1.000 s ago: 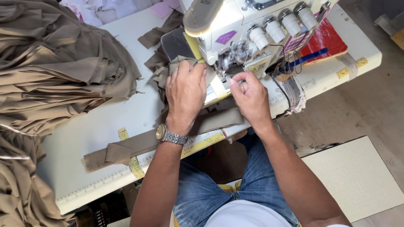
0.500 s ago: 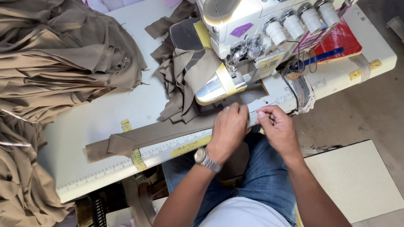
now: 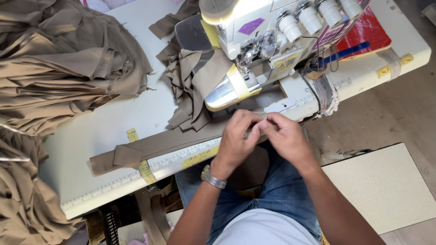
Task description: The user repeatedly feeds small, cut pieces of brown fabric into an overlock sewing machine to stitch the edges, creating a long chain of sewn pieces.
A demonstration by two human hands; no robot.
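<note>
From the head view, both hands meet at the near edge of the white surface (image 3: 113, 122), just in front of the sewing machine (image 3: 254, 41). The left hand (image 3: 236, 143) and the right hand (image 3: 284, 136) bring their fingertips together on the near end of a long khaki fabric strip (image 3: 168, 143); each grip looks pressed together, pinching that end, though the exact fold between the fingers is too small to make out.

The strip lies flat along the front edge of the surface, above the printed ruler (image 3: 181, 159). Its long axis runs from lower left, where the far end is folded over on itself, up to the right toward the hands. A heap of cut khaki pieces (image 3: 190, 86) sits under the machine's arm, and a large pile of the same cloth (image 3: 59, 63) fills the left side.

To do this well, it seems wise to keep the edges aligned between thumb and forefinger and hold the strip taut but unstretched, so that it stays straight along its length.
</note>
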